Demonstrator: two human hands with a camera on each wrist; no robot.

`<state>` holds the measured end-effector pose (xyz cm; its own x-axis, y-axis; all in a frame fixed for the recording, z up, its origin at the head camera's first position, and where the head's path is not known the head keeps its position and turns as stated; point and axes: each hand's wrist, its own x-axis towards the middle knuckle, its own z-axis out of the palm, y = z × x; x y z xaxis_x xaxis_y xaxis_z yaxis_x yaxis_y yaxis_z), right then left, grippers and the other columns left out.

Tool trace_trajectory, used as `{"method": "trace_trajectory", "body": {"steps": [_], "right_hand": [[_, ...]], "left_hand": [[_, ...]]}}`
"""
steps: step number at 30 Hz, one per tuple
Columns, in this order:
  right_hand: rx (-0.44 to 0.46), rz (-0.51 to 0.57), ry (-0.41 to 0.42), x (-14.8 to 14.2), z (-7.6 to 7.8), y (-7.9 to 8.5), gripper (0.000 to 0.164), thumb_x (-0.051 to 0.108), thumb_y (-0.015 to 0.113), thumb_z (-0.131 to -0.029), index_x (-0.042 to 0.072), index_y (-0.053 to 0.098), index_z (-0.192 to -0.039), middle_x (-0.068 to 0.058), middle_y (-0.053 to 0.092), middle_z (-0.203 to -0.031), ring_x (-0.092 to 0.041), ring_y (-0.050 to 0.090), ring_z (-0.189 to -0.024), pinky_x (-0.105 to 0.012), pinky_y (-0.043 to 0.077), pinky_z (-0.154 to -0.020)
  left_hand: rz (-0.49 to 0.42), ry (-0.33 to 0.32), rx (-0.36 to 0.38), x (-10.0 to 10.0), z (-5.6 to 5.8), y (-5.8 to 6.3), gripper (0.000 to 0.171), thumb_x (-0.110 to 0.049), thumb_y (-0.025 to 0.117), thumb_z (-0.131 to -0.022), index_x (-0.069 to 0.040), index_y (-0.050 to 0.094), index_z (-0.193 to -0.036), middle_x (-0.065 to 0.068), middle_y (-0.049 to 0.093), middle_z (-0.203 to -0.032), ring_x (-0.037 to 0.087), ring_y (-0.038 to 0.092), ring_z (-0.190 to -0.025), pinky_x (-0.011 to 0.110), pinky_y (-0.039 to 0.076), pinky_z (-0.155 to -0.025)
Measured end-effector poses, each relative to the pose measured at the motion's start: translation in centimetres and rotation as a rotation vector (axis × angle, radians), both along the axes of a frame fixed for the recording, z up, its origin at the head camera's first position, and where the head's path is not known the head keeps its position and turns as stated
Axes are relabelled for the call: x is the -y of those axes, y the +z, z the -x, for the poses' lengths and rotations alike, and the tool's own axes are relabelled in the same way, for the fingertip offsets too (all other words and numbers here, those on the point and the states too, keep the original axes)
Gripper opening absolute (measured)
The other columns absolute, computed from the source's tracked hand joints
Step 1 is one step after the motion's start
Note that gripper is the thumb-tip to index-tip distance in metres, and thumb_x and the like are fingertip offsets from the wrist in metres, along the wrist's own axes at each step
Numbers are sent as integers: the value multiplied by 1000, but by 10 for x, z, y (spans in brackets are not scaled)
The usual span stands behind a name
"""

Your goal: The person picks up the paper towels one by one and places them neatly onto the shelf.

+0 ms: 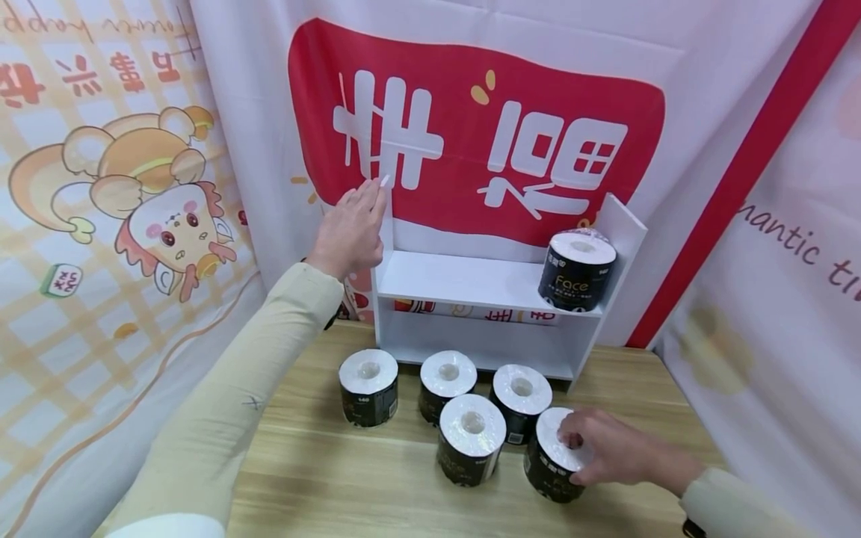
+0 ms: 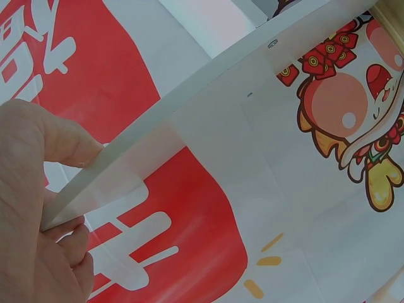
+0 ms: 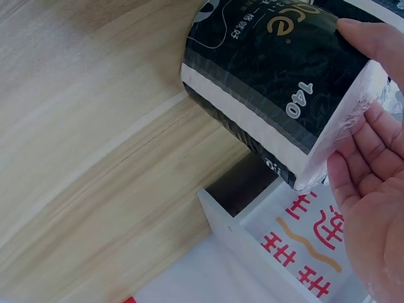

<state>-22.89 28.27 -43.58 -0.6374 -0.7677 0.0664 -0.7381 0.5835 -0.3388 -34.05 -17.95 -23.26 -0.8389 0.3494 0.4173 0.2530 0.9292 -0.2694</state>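
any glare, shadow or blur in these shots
Head view: the right hand looks slightly soft, and the wrap on the roll tops shines; left wrist view: a pale strip beyond the shelf panel looks washed out; right wrist view: crinkled wrap glints on the held roll, with a dark, shadowed-looking shelf corner.

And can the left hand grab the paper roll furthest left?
Probably yes: nothing covers that roll, but the left hand must first let go of the white side panel.
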Motion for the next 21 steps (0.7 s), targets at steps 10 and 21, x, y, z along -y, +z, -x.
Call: {"method": "trace_trajectory", "body": {"steps": [10, 21], "right_hand": [[9, 58, 29, -4, -1, -1, 39, 22, 94, -67, 23, 61, -89, 15, 58, -86, 2, 53, -80, -17, 50, -66], [91, 17, 70, -5, 8, 9, 39, 27, 94, -69, 27, 60, -87, 18, 57, -83, 4, 52, -79, -17, 48, -67]], "left_hand": [[-1, -4, 3, -2, 0, 1, 96, -26, 80, -87, -1, 29, -164, 21, 29, -173, 39, 26, -163, 48, 29, -131], [1, -6, -5, -1, -1, 0, 97, -25, 81, -87, 0, 28, -165, 21, 29, -173, 39, 27, -162, 48, 30, -131]]}}
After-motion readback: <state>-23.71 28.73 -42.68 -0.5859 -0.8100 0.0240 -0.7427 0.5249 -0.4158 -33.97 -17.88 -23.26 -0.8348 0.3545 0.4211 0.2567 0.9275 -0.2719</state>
